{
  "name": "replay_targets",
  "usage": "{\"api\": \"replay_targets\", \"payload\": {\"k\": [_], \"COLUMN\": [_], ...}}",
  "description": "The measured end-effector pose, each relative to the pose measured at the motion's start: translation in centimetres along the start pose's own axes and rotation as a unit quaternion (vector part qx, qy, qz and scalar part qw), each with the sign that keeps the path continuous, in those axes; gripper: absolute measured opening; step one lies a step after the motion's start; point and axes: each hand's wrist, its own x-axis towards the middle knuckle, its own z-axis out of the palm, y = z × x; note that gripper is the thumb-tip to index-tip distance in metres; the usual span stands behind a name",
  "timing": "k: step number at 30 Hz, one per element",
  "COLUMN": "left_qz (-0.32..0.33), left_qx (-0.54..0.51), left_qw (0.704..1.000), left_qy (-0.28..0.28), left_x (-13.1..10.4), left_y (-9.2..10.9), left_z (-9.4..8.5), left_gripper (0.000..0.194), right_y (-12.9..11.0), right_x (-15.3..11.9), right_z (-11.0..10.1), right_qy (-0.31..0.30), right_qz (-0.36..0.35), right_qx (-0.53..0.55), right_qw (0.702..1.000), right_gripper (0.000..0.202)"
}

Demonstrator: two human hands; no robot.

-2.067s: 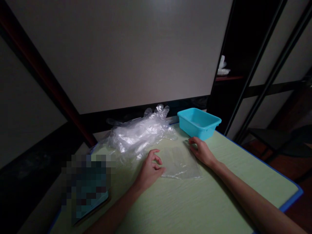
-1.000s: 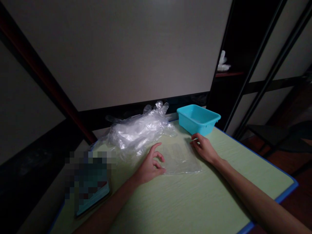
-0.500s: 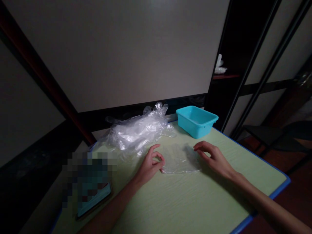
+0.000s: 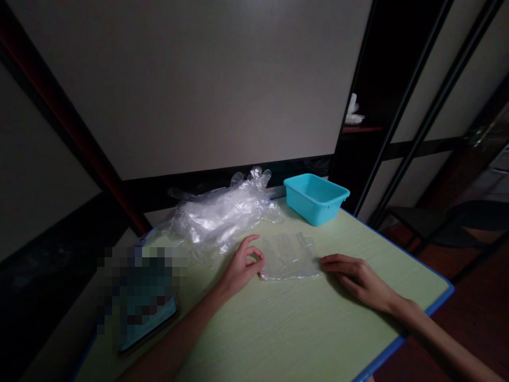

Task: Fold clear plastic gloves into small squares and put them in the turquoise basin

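Observation:
A clear plastic glove [image 4: 290, 260] lies flat on the pale green table [image 4: 286, 329]. At its lower left corner, my left hand [image 4: 244, 262] pinches the edge between thumb and fingertips. My right hand [image 4: 360, 278] rests low over the table at the glove's right side, fingers stretched out and fingertips by its lower right corner. Beyond my left hand, a heap of crumpled clear plastic gloves [image 4: 218, 215] spreads over the back left of the table.
A turquoise basin [image 4: 316, 199] stands at the table's back right. On the left lies a blurred-out object [image 4: 149, 307] with a dark edge. Cabinet panels [image 4: 238, 90] rise behind the table. A dark chair [image 4: 445, 223] is at the right.
My right hand has moved down and toward me, from above the glove's right side to its lower right corner, and its fingers have straightened. The left hand keeps its pinch. The view has shifted slightly.

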Motion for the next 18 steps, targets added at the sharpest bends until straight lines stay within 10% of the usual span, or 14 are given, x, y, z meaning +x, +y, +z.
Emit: {"api": "replay_targets", "payload": {"k": [18], "left_qz": [-0.006], "left_qx": [0.018], "left_qw": [1.0], "left_qy": [-0.006], "left_x": [0.15], "left_y": [-0.57], "left_z": [0.02], "left_gripper": [0.046], "right_y": [0.31], "right_x": [0.34], "right_z": [-0.64], "right_qy": [-0.061], "right_qz": [-0.026], "right_qx": [-0.005], "right_qw": [0.998], "right_gripper": [0.042]}}
